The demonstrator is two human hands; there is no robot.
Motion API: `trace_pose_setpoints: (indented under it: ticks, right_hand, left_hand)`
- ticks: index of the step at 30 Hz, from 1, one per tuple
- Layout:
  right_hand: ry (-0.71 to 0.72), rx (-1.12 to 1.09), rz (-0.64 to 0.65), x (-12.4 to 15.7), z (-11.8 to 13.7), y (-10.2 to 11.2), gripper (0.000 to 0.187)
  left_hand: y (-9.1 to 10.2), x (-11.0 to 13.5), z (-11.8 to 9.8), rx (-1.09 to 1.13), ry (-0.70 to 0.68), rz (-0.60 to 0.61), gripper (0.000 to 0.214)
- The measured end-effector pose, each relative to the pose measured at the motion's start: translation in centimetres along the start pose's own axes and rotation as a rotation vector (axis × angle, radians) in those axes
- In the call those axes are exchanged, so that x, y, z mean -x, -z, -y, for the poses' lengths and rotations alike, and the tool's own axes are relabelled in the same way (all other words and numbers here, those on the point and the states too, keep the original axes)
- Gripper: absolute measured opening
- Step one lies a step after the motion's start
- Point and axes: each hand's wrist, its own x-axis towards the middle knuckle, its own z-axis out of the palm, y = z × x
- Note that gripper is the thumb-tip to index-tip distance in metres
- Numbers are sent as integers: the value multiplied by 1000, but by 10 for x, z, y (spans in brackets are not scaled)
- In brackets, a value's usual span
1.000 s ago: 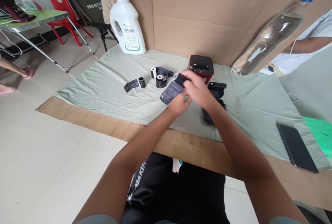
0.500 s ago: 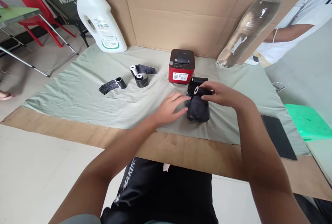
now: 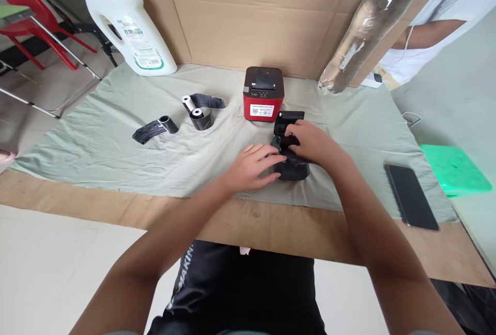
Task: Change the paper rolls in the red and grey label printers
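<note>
A small black portable printer [image 3: 293, 171] lies on the cloth near the table's front edge, its lid [image 3: 287, 116] raised at the back. Over its compartment, my right hand [image 3: 312, 141] has fingers and thumb closed around a dark paper roll [image 3: 293, 140], which they mostly hide. A loose black strip from the roll stretches over the printer's front. My left hand [image 3: 253, 167], fingers apart, reaches the printer's left side with its fingertips and holds nothing. Behind stands a red and black receipt printer [image 3: 263, 94].
Unrolled black paper rolls [image 3: 202, 118] lie to the left. A white detergent bottle [image 3: 135, 30] and a clear water bottle [image 3: 368, 30] stand before the cardboard [image 3: 248, 19]. A phone [image 3: 411, 196] lies at right, near a green stool [image 3: 455, 169]. Another person's arm [image 3: 430, 34] shows at far right.
My right hand has lowered the roll into the printer's compartment, and its white core end no longer shows. My left hand stays by the printer's side. The whole view has shifted slightly.
</note>
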Motion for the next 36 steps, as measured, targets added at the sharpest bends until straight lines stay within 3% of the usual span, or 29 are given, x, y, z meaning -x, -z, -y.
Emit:
trace_pose_setpoints:
  ticks: [4,7,11,13,18,23,25,28,32,36]
  right_hand:
    - [-67,99,-37,1,7,-4,25]
    - [-64,-79,-66,1,5,6,13]
    - [-97,-284,-432,-5,-7,12,23]
    - [-107,-330,-494,-9,-14,8,31]
    - [-122,-456,-357,-8,-25,13,18]
    - [-72,-575,104,9,-30,35,25]
    - [-60,-558,228,10,-33,36,25]
    - [-102,-460,243,8,-40,30,26]
    - [-225,-412,255,6,-46,25,40]
    - [-219,-433,296,6,-50,26,47]
  left_hand:
    - [-1,0,-2,24,-4,12,31]
    - [-2,0,-5,61,-17,27,22]
    - [-3,1,-6,74,-22,42,18]
    - [-4,0,-6,81,-6,65,22]
    - [-7,-1,-5,106,27,92,42]
    - [-9,0,-4,86,90,13,41]
    - [-9,0,-3,83,122,-26,35]
    - [-9,1,-1,98,164,-57,31]
    - [-11,2,0,100,197,-23,37]
    - [-10,2,-1,141,198,5,37]
